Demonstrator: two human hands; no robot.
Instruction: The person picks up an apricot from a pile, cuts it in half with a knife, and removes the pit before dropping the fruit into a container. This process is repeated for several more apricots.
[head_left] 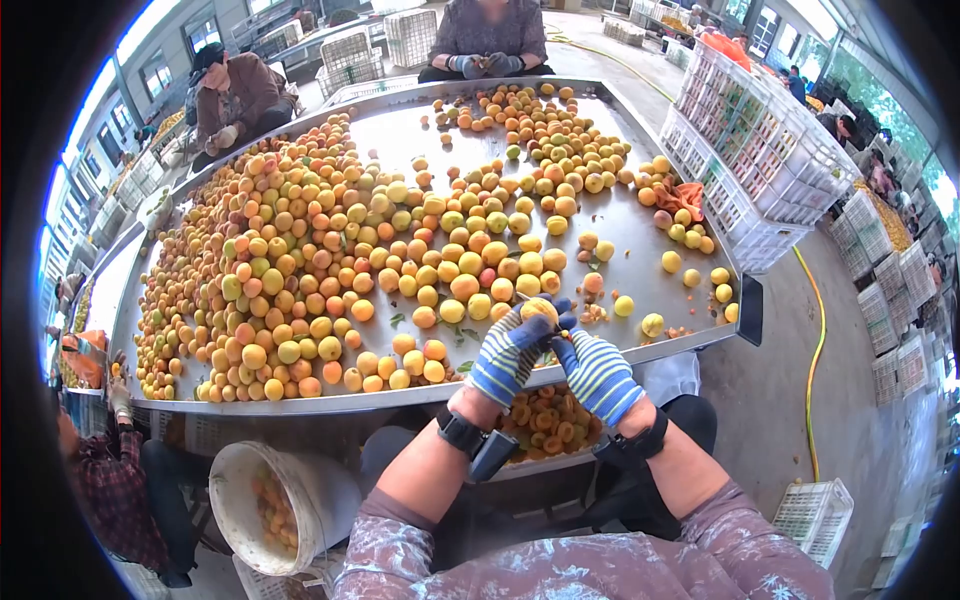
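Note:
My left hand, in a blue and pale striped knit glove, is closed around a yellow-orange apricot just above the table's near edge. My right hand, gloved the same way, presses its bent fingers together against the lower right side of that fruit. Whatever the right fingers grip is too small and covered to make out. Many loose apricots lie on the metal table beyond the hands. Below them, under the table edge, a container holds halved apricots.
A white bucket with fruit pieces tilts at lower left. Stacked white crates stand at the table's right, and another crate is on the floor. A yellow hose runs there. Co-workers sit around the table, one person at far left.

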